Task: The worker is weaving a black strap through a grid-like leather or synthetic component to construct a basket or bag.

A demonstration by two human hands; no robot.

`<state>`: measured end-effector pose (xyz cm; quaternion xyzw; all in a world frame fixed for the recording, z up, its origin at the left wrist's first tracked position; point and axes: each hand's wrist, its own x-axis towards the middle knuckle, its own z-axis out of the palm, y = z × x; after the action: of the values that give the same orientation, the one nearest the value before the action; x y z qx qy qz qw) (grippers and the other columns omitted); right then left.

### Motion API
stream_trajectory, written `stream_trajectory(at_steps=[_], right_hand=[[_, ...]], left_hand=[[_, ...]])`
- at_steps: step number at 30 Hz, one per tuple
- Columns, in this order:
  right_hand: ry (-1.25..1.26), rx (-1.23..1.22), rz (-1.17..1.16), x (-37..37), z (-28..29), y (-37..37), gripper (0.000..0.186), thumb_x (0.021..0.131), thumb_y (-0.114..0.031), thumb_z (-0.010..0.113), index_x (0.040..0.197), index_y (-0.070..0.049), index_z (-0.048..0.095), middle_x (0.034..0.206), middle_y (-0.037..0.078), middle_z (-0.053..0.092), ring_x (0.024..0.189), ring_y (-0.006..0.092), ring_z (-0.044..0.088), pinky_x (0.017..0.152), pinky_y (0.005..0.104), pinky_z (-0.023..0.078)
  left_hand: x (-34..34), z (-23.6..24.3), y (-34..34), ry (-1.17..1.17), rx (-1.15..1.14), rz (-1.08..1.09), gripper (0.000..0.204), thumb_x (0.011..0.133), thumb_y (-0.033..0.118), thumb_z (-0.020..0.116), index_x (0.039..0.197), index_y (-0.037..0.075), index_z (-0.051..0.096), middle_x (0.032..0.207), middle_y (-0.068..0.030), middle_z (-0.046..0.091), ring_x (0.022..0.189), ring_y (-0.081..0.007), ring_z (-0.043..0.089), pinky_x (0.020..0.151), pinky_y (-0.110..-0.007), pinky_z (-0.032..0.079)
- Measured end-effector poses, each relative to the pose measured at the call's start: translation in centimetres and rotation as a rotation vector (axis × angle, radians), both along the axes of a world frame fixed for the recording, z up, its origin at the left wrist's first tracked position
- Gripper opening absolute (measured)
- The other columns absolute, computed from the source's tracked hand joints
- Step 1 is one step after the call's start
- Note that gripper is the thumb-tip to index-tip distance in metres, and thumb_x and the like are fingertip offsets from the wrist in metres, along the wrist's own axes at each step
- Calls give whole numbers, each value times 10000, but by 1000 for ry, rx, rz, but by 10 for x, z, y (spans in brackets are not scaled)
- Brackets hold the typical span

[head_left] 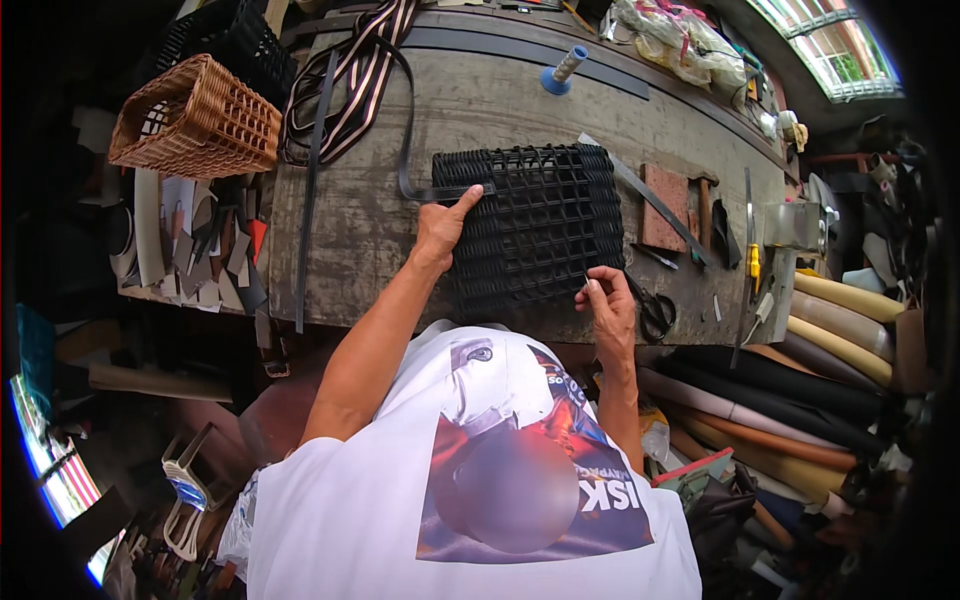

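Note:
A black woven basket (545,225) lies on its side on the workbench in front of me, its open lattice facing up. A narrow black strap (406,150) curves down from the far left and ends flat on the basket's left part. My left hand (440,232) presses that strap end against the weave with its thumb; its other fingers are mostly hidden. Near the basket's lower right corner, my right hand (608,305) is closed in a pinch. Something small and thin shows at its fingertips, too small to name. Black-handled scissors (656,316) lie just right of this hand.
Right of the basket lie a metal ruler (645,195), a reddish block (662,207), a hammer (705,212) and a yellow-handled tool (754,262). A thread spool (564,72) stands farther back. At left are a brown wicker basket (200,125) and coiled striped straps (345,85).

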<state>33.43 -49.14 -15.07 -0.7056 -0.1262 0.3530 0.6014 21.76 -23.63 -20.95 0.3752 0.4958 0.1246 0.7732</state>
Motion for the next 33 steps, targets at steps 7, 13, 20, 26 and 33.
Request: stream_trajectory(at_steps=[7,13,20,26,33], right_hand=[[-195,1,116,-6,29,63,370,1028,-52,494,1398,-38,497,914,12,535,806,91,567,727,233,501],[-598,-155,231,5,23,96,223,1022,-43,493,1183,-5,643,903,26,570,792,94,591,687,240,518],[-928,-218,232,19,5,134,102,917,-78,656,968,8,678,843,119,669,708,223,677,649,330,535],[-1335,-222,237,26,-12,164,81,871,-95,710,911,-25,702,832,112,693,745,265,694,657,360,544],[-1558,-64,269,30,-29,179,91,846,-58,722,913,-7,688,836,104,695,774,252,706,642,334,558]], left_hand=[[0,1,3,24,-6,6,474,850,329,797,953,-125,710,930,-181,737,804,-216,721,737,-326,587],[-1,1,4,41,5,-15,465,851,321,795,939,-129,713,908,-171,739,772,-202,713,707,-324,579],[-1,3,1,-12,17,46,407,837,313,813,876,-85,735,857,-129,738,717,-162,684,650,-305,550],[1,-6,4,17,39,51,384,832,315,820,830,-60,740,789,-86,718,669,-130,645,608,-302,519],[1,-4,2,49,60,53,427,828,352,821,717,-46,713,697,-59,682,594,-109,601,529,-294,483]])
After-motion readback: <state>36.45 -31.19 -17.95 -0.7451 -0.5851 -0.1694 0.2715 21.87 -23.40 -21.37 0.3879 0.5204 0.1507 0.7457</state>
